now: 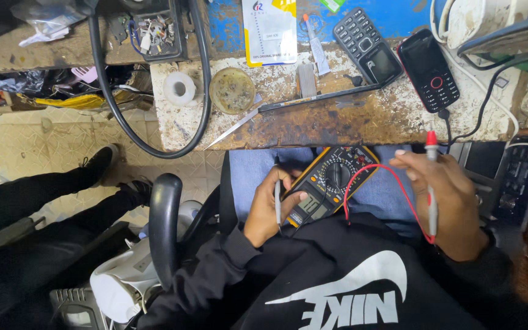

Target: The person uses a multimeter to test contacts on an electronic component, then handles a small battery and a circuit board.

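Even, fairly bright light; sharp centre, bent edges

You look down under soft overhead light: the workbench at 12 o'clock is well lit, with faint glare on the multimeter screen. Deep shadow swallows the black sweatshirt at 6 o'clock and the floor at 8 o'clock. Wide-lens distortion curves the edges at 3 and 9 o'clock; corners soften slightly.

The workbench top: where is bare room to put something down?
Bare patches on the workbench: the front strip below the tweezers, and between the black-and-red phone and the white cable. Crowded: the back edge around the grey keypad phone, tape roll and round dish.
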